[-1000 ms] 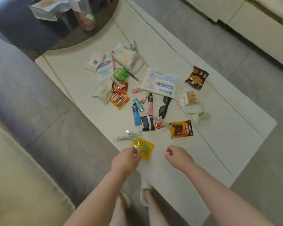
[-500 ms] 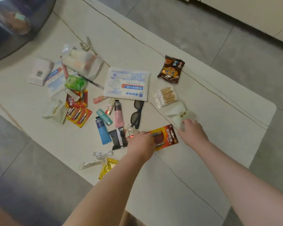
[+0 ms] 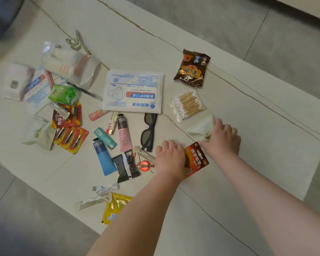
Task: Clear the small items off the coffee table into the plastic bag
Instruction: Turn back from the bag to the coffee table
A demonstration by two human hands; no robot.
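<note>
Small items lie scattered on the pale coffee table [image 3: 248, 111]. My left hand [image 3: 171, 159] grips a red battery card [image 3: 197, 159] near the table's middle, its thumb under the card's near edge. Just right of it, my right hand [image 3: 223, 138] pinches the near edge of a pale soft packet [image 3: 200, 128] with curled fingers. A clear plastic bag [image 3: 72, 68] with some things inside lies at the far left, well away from both hands.
Left of my hands lie black glasses [image 3: 148, 133], a red keyring [image 3: 144, 165], pink [image 3: 124, 133] and blue [image 3: 103, 159] tubes, more battery packs [image 3: 70, 139] and a mask packet [image 3: 133, 91]. Cotton swabs [image 3: 188, 105] and a brown snack bag [image 3: 191, 68] sit beyond. A yellow sachet [image 3: 115, 206] and cable [image 3: 105, 188] lie near the front edge.
Both hands reached forward from the table's near edge. The left hand left the yellow sachet and took hold of the red battery card; the right hand closed on the pale packet.
</note>
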